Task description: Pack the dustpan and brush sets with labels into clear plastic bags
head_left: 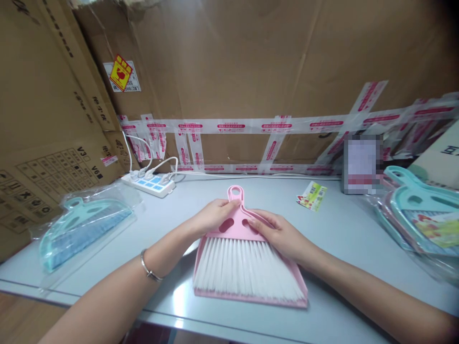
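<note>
In the middle of the head view, a pink hand brush with white bristles lies nested in a pink dustpan, their looped handles stacked at the far end. My left hand is closed on the set at its upper left, the thumb pressing near the base of the handle. From the right, my right hand grips the brush's shoulder and the pan's edge, its thumb beside an oval hole. The fingers underneath are hidden. A silver bangle circles my left wrist.
A bagged teal dustpan set lies at left, and several more sets are stacked at right. Behind stand a white power strip with plugged cables, a printed card, a blurred upright object and large cardboard boxes.
</note>
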Demonstrator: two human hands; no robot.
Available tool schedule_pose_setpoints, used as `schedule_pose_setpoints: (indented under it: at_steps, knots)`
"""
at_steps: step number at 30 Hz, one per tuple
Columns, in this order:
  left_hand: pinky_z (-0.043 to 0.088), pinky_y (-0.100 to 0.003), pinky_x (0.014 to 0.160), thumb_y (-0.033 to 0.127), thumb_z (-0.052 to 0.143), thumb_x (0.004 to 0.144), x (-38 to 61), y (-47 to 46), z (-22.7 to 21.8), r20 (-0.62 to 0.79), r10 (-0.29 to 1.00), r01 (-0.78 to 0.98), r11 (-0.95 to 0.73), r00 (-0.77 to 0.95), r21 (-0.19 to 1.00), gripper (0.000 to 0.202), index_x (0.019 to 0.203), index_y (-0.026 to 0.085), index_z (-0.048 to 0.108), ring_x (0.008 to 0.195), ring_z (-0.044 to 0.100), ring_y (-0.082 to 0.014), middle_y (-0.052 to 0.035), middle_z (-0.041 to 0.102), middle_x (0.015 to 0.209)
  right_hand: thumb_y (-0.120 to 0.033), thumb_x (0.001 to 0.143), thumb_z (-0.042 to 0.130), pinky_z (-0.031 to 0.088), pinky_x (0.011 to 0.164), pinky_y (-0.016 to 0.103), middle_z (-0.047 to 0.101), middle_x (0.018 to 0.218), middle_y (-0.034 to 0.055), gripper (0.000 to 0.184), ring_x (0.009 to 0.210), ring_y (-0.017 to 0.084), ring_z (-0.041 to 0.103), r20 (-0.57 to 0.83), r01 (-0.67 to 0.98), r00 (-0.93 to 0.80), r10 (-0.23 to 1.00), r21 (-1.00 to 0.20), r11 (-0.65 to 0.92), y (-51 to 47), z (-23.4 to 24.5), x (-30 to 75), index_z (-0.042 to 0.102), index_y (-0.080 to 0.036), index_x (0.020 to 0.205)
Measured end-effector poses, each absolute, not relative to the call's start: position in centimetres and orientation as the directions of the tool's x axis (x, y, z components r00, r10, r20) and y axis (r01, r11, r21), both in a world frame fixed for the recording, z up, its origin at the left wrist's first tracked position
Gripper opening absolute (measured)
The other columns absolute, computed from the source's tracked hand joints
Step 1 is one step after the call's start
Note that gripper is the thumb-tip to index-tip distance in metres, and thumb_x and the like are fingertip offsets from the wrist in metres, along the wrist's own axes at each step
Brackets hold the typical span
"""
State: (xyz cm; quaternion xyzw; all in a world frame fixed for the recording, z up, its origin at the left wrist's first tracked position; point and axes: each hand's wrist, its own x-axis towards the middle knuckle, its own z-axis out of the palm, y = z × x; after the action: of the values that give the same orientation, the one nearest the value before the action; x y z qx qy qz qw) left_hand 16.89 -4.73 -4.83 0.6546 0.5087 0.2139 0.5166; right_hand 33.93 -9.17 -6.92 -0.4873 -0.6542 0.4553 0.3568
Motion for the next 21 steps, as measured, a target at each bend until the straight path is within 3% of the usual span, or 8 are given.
schedule_pose_setpoints:
  at_steps: [7,12,17,21]
  knots:
    - [0.031,-0.024,0.052,0.055,0.045,0.079,17.0,-4.7,-5.2,-0.259,0.9,0.455,0.079,0.35,0.887,0.041,0.067,0.016,0.049,0.051,0.041,-0.0096,0.002,0.046,0.059,-0.042,0.085,0.049,0.045,0.09,0.036,0.066,0.108,0.0056,0.039,0.099,0.022,0.06,-0.019,0.318,-0.3,0.954,-0.945,0.082,-9.4,-6.7,33.7,0.061,-0.02,0.115]
    - [0.029,-0.023,0.05,0.055,0.043,0.082,17.0,-5.0,-4.5,-0.185,0.911,0.409,0.02,0.368,0.912,0.042,0.068,0.016,0.05,0.052,0.04,-0.0091,0.0019,0.046,0.061,-0.046,0.084,0.051,0.045,0.088,0.038,0.068,0.097,0.0055,0.04,0.095,0.024,0.06,0.024,0.318,-0.271,0.962,-0.941,0.113,-9.2,-6.8,34.2,0.064,-0.02,0.112]
    - [0.035,-0.022,0.058,0.041,0.057,0.078,16.5,-5.0,-4.3,-0.142,0.81,0.358,-0.089,0.569,0.929,0.03,0.091,0.014,0.06,0.065,0.047,-0.0104,-0.0011,0.057,0.079,-0.053,0.083,0.051,0.043,0.091,0.035,0.068,0.099,0.0045,0.042,0.1,0.023,0.058,0.056,0.286,-0.212,0.976,-0.951,0.117,-9.1,-7.0,34.1,0.067,-0.02,0.104]
    - [0.038,-0.023,0.064,0.036,0.058,0.078,16.3,-4.9,-4.5,-0.128,0.828,0.339,-0.079,0.546,0.938,0.031,0.099,0.014,0.062,0.074,0.053,-0.0129,-0.0049,0.063,0.093,-0.061,0.078,0.052,0.047,0.081,0.034,0.068,0.086,0.0056,0.049,0.088,0.023,0.061,-0.037,0.21,-0.225,0.974,-0.978,0.012,-8.4,-6.6,34.4,0.069,-0.017,0.093]
